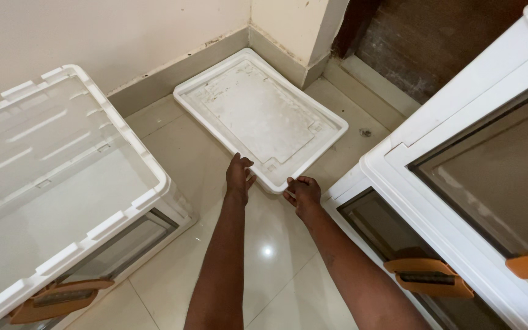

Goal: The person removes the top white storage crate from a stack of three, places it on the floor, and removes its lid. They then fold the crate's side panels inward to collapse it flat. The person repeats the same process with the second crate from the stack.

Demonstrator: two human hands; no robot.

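Fingers of left hand point(239, 174) and right hand point(302, 192) curl onto the near corner of the white lid point(258, 116) lying flat on the tiled floor point(197, 165), between two white storage crates point(62, 183).

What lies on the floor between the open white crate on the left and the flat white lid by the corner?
Nothing: in the head view, only bare glossy floor tile separates the open white crate from the flat white lid, whose near edge the left hand and right hand grip.

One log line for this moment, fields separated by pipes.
left hand: on near corner of white lid | right hand: gripping same corner | lid: flat on tiled floor | open white crate: left
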